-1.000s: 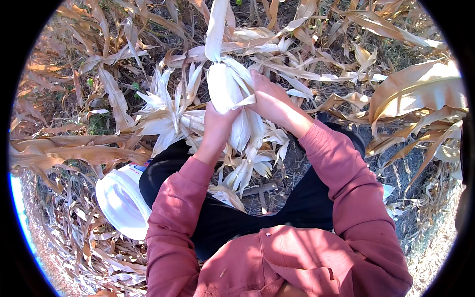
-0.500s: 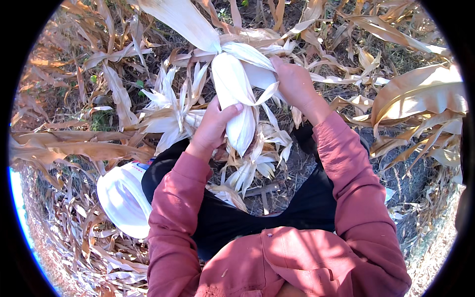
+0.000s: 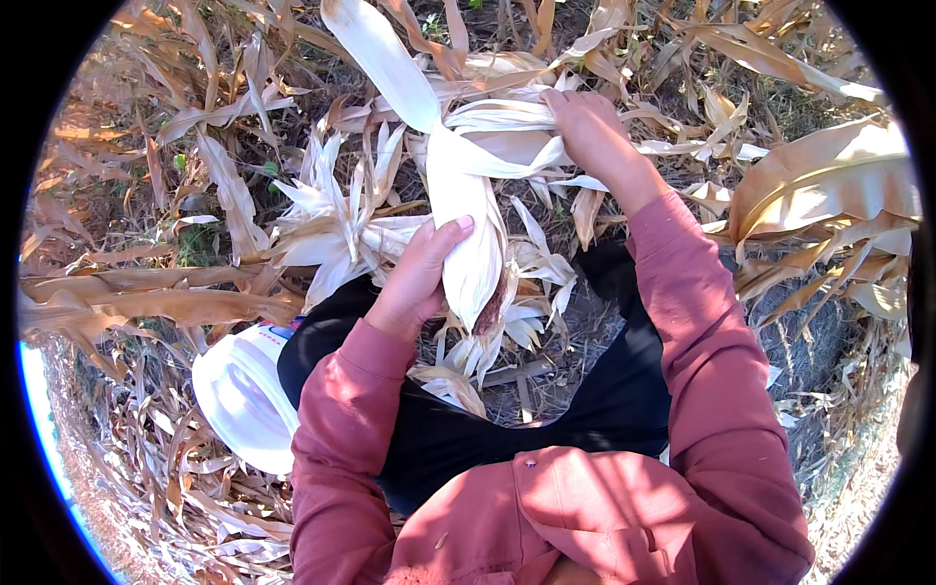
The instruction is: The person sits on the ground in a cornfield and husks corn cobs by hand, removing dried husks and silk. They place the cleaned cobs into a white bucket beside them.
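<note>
An ear of corn point(image 3: 468, 219) in pale dry husk hangs tip toward me between my knees, dark reddish silk showing at its lower end. My left hand point(image 3: 421, 270) is closed around its left side, thumb lying on the husk. At the upper right, my right hand point(image 3: 588, 127) is closed on a bundle of peeled-back husk leaves point(image 3: 507, 117) stretched away from the ear. One long husk leaf point(image 3: 390, 63) sticks up to the upper left from the ear's base. The kernels are hidden under the remaining husk.
A white bucket point(image 3: 244, 395) stands beside my left knee. Opened empty-looking husks point(image 3: 341, 219) lie left of the ear, others beneath it. Dry corn stalks point(image 3: 166, 292) and leaves litter the ground, with a large curled leaf point(image 3: 819, 185) at the right.
My right hand has pulled the husk leaves up and to the right, spreading them from the ear. The ear has dropped slightly toward me, and its dark silk shows more.
</note>
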{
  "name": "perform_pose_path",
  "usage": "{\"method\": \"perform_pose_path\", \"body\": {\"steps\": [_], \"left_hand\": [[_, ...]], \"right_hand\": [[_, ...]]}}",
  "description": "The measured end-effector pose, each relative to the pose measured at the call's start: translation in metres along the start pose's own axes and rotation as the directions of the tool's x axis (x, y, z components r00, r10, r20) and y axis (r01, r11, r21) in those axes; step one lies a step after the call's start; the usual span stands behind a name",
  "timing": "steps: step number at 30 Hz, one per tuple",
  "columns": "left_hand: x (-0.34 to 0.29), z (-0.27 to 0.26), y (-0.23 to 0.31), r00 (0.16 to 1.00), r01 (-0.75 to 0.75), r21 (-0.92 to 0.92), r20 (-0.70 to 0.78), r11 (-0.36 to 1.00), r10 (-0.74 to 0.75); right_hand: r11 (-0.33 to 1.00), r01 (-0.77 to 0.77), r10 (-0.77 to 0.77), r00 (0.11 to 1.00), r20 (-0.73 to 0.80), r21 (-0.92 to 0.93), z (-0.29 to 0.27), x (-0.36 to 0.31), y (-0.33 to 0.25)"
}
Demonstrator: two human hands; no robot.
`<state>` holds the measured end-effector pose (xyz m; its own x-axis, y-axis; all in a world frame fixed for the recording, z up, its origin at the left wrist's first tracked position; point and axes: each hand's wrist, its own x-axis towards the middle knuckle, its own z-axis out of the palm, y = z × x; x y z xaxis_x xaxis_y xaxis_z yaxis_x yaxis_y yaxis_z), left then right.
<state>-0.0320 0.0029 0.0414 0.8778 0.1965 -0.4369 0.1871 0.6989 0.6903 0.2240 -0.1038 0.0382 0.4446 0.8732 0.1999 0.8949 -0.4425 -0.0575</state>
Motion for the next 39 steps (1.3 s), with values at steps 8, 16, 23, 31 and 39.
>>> {"method": "perform_pose_path", "body": {"steps": [8, 16, 23, 31, 39], "left_hand": [[0.027, -0.019, -0.01, 0.954, -0.132, -0.247, -0.294, 0.96, 0.056], [0.025, -0.007, -0.008, 0.918, -0.218, -0.047, -0.35, 0.975, 0.188], [0.028, -0.014, -0.012, 0.873, -0.285, 0.14, -0.372, 0.948, 0.317], [0.024, -0.003, -0.007, 0.819, -0.336, 0.287, -0.382, 0.897, 0.429], [0.029, -0.005, -0.01, 0.76, -0.389, 0.512, -0.29, 0.766, 0.581]], "right_hand": [[0.861, 0.303, -0.272, 0.953, -0.134, 0.408, -0.027, -0.024, -0.079], [0.549, -0.212, -0.103, 0.943, 0.317, 0.808, -0.021, -0.035, -0.097], [0.549, -0.183, -0.185, 0.925, 0.332, 0.816, -0.018, -0.039, -0.107], [0.424, -0.31, -0.204, 0.882, 0.424, 0.851, -0.026, -0.041, -0.108], [0.169, -0.374, -0.213, 0.889, 0.404, 0.912, -0.019, -0.043, -0.106]]}}
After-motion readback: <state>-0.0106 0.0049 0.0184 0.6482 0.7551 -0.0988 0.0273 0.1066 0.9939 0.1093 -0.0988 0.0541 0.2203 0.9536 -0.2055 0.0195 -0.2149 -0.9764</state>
